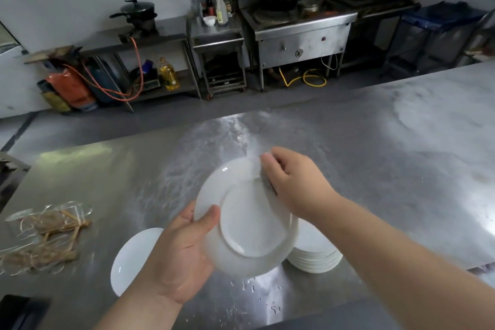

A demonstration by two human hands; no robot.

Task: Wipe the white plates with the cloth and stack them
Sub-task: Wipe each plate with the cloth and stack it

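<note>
Above the near middle of the steel table point(401, 169), a white plate point(249, 225) is held in the air, tilted, with its underside and foot ring facing the camera. The left hand point(184, 257) grips its near-left rim, thumb over the edge and fingers hidden behind. The right hand point(292, 182) is curled round a bunched grey cloth point(267, 183) and presses it on the plate's far-right rim.

From the cloth, the rest of the underside lies toward the near left, so the wipe should probably sweep that way, toward the left thumb. The plate is glossy and plain. The picture is too blurred to tell whether it is wet.

A stack of white plates point(318, 257) stands just under the held plate's near-right edge. A single white plate point(134, 254) lies to the left, partly behind the left wrist. I cannot tell which pile is the wiped one.
</note>
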